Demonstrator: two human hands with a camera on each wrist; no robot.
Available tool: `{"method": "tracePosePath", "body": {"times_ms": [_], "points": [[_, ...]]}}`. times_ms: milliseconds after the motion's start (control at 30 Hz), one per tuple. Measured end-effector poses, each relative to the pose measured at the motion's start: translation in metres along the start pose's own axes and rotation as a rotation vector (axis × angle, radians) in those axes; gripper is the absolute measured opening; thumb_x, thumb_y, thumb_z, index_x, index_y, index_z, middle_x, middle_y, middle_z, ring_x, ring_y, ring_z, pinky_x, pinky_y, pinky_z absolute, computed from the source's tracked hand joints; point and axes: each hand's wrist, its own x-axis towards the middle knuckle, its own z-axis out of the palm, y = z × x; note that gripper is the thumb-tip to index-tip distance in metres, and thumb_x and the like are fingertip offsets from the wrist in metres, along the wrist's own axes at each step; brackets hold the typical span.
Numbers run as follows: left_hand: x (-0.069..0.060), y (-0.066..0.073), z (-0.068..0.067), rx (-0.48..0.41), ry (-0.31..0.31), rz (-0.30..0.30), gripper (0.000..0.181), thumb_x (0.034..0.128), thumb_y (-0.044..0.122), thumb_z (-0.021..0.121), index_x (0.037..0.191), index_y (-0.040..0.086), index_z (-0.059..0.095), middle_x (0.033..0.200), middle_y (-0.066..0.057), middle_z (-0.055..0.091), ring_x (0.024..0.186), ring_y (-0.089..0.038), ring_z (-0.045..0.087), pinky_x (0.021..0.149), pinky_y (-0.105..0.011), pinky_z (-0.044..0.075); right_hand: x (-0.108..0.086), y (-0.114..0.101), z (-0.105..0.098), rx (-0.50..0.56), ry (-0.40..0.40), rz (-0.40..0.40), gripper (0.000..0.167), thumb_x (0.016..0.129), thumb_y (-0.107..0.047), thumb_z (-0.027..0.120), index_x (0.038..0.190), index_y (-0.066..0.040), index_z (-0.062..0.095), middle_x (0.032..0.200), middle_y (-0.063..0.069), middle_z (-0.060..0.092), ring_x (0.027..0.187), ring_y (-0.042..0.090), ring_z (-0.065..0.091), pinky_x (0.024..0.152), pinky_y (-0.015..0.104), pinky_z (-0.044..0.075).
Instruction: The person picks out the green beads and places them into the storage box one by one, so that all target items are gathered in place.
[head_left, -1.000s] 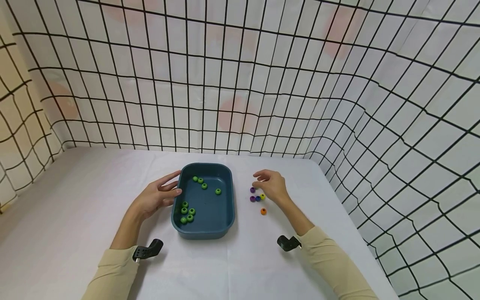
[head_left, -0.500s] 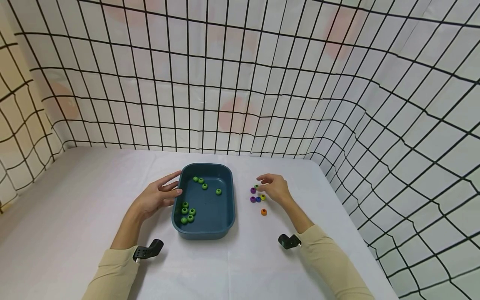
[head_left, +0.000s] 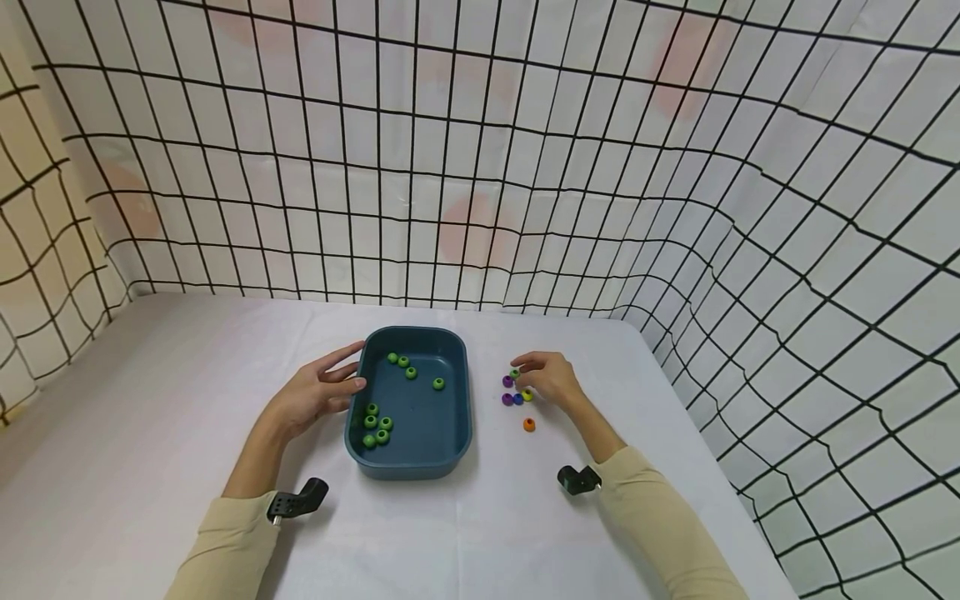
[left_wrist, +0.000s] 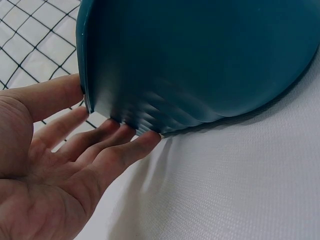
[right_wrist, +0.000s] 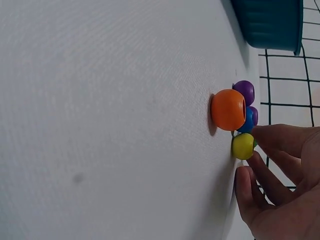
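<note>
A blue rectangular tub (head_left: 408, 464) with several green beads (head_left: 386, 423) inside stands on the white cloth. Against its left side my left hand (head_left: 311, 396) rests with spread, fairly straight fingers, the fingertips touching the outer wall (left_wrist: 200, 65). To the tub's right, my right hand (head_left: 551, 379) pinches a green bead (head_left: 514, 374) low at the cloth between thumb and fingers. In the right wrist view that bead is mostly hidden behind a yellow bead (right_wrist: 243, 146). Close by lie two purple beads (head_left: 507, 399), a blue bead (head_left: 518, 399) and an orange bead (head_left: 529, 425).
Black netting (head_left: 420, 200) over white sheeting rises behind the table and along both sides. White cloth (head_left: 480, 542) covers the table. A black wrist mount (head_left: 298, 498) sits on the left forearm and another black mount (head_left: 579, 480) on the right.
My right hand has shifted slightly right and nearer, so the green bead now shows between its thumb and fingers. The left hand and the tub have stayed in place.
</note>
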Motion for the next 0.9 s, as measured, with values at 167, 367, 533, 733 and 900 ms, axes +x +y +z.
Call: {"method": "tracePosePath", "body": {"times_ms": [167,367,533,733,900], "points": [[0.0003,-0.0001,-0.0003,0.009,0.0,0.009,0.074,0.0994,0.009,0.064,0.162,0.021,0.026,0.166,-0.022,0.024,0.143,-0.042,0.042,0.107,-0.053,0.044,0.0017,0.0017,0.0011,0.001,-0.005,-0.012,0.033,0.083,-0.007,0.075,0.115,-0.013,0.077,0.118,0.012,0.073,0.113,0.03,0.062,0.096,0.044,0.052],[0.0005,0.0002,-0.0005,0.01,0.0,0.0,0.074,0.0994,0.009,0.064,0.163,0.021,0.026,0.165,-0.022,0.024,0.142,-0.043,0.043,0.106,-0.053,0.045,0.0038,0.0036,0.0032,-0.009,-0.005,-0.027,0.03,0.084,-0.006,0.075,0.112,-0.013,0.078,0.114,0.01,0.074,0.109,0.028,0.064,0.095,0.043,0.053],[0.0008,0.0002,-0.0003,-0.001,0.004,-0.006,0.074,0.0992,0.009,0.064,0.162,0.022,0.027,0.165,-0.021,0.025,0.143,-0.043,0.043,0.107,-0.053,0.045,0.0047,0.0045,0.0044,-0.022,0.003,-0.049,0.027,0.084,-0.007,0.074,0.11,-0.013,0.078,0.112,0.009,0.075,0.108,0.027,0.065,0.096,0.044,0.053],[0.0009,-0.0002,-0.0009,0.0,-0.004,0.003,0.075,0.0993,0.008,0.064,0.163,0.021,0.026,0.165,-0.022,0.024,0.143,-0.043,0.041,0.107,-0.053,0.044,0.0046,0.0045,0.0046,-0.035,0.006,-0.067,0.026,0.084,-0.007,0.074,0.109,-0.011,0.078,0.112,0.009,0.075,0.107,0.027,0.065,0.096,0.045,0.054],[0.0002,0.0005,-0.0004,0.009,-0.002,0.001,0.075,0.0994,0.008,0.063,0.163,0.021,0.026,0.165,-0.022,0.024,0.144,-0.043,0.041,0.108,-0.054,0.044,0.0055,0.0059,0.0053,-0.049,0.005,-0.076,0.025,0.085,-0.007,0.074,0.11,-0.01,0.078,0.113,0.009,0.075,0.108,0.027,0.066,0.097,0.044,0.054]]}}
